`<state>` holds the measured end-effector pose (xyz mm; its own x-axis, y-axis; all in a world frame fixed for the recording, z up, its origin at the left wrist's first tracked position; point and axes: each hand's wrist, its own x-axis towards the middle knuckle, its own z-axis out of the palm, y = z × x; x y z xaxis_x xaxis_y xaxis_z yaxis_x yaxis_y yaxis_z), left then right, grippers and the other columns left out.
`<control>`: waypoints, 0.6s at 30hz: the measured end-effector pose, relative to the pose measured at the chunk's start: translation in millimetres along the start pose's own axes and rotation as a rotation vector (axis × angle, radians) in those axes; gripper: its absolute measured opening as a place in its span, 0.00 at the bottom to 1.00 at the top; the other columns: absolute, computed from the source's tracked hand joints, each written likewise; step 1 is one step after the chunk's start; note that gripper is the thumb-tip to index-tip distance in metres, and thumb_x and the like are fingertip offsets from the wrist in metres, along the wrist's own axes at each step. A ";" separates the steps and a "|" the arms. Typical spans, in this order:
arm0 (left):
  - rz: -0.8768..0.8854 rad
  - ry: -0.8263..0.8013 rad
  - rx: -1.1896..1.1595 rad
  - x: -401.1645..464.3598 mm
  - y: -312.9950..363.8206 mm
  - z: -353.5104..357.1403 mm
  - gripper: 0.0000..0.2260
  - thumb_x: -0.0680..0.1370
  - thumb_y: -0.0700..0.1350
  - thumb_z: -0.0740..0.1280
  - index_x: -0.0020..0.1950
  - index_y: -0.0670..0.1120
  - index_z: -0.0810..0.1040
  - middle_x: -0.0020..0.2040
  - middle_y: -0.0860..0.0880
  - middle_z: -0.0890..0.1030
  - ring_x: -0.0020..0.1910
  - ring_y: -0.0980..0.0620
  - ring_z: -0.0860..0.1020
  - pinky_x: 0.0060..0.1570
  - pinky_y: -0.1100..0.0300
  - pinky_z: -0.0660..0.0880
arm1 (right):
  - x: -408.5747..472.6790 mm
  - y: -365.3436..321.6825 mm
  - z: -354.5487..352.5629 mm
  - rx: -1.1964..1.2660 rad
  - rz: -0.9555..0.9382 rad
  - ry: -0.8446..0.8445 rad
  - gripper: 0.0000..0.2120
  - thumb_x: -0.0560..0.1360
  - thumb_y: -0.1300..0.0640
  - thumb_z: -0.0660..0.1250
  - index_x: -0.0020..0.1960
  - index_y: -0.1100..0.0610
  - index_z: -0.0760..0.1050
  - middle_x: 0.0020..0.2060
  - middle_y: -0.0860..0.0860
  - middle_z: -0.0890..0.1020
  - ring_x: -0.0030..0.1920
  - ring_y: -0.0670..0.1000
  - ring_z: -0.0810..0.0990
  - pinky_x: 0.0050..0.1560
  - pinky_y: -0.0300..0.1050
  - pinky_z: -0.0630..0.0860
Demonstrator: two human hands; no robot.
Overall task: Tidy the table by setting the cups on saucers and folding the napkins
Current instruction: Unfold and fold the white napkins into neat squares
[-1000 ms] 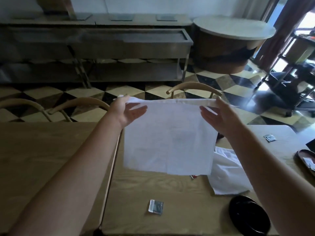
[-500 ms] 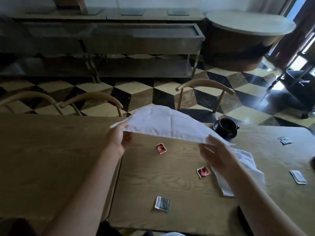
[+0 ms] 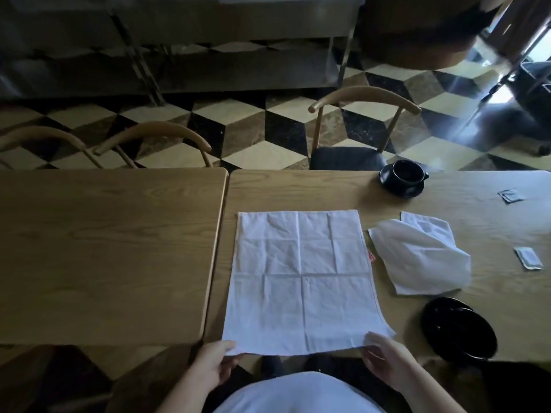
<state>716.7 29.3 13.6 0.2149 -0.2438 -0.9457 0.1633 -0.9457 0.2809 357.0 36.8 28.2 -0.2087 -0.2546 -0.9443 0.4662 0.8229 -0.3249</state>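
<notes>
dim room | daylight glare upper right | edges bowed | far background blurred

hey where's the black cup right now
In the head view, the black cup sits on a black saucer at the far right of the table, in front of the dark-seated chair and beyond the crumpled napkin.

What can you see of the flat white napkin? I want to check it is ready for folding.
The flat white napkin is a thin cloth rectangle spread open on the right-hand wooden table, its near edge overhanging the table edge. Crease lines cross it in a grid. The left hand pinches its near left corner and the right hand its near right corner. A red packet peeks from under its right edge.
</notes>
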 end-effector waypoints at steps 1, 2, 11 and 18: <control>-0.018 -0.010 0.036 1.5 -8.3 -2.7 0.02 0.77 0.38 0.68 0.46 0.40 0.77 0.26 0.43 0.78 0.21 0.50 0.74 0.23 0.68 0.63 | 1.7 3.4 -3.0 -0.006 0.002 0.020 0.04 0.77 0.64 0.67 0.44 0.62 0.73 0.33 0.58 0.76 0.31 0.55 0.77 0.22 0.38 0.74; -0.029 -0.016 0.067 2.7 -14.4 -5.2 0.03 0.77 0.38 0.67 0.46 0.39 0.77 0.26 0.43 0.79 0.22 0.49 0.74 0.25 0.66 0.62 | 2.8 6.2 -5.5 -0.006 0.001 0.037 0.04 0.77 0.65 0.66 0.44 0.62 0.73 0.33 0.58 0.75 0.31 0.55 0.77 0.22 0.38 0.74; 0.092 -0.062 -0.073 12.0 4.8 -20.4 0.05 0.77 0.40 0.68 0.42 0.41 0.76 0.28 0.44 0.79 0.22 0.52 0.75 0.23 0.66 0.66 | -6.0 -0.7 -6.7 0.049 -0.115 0.118 0.05 0.75 0.66 0.67 0.42 0.60 0.74 0.35 0.58 0.77 0.34 0.53 0.77 0.34 0.42 0.76; 0.420 -0.134 -0.200 -5.9 69.6 -15.0 0.09 0.74 0.31 0.69 0.48 0.43 0.76 0.36 0.42 0.83 0.31 0.48 0.82 0.27 0.62 0.77 | -15.7 -46.2 2.2 -0.034 -0.521 0.115 0.21 0.74 0.69 0.71 0.63 0.57 0.70 0.30 0.56 0.80 0.30 0.51 0.81 0.30 0.40 0.78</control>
<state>741.3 -31.8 41.2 0.1779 -0.6337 -0.7528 0.2742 -0.7028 0.6564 340.6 1.7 57.9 -0.4992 -0.5777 -0.6458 0.2482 0.6188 -0.7453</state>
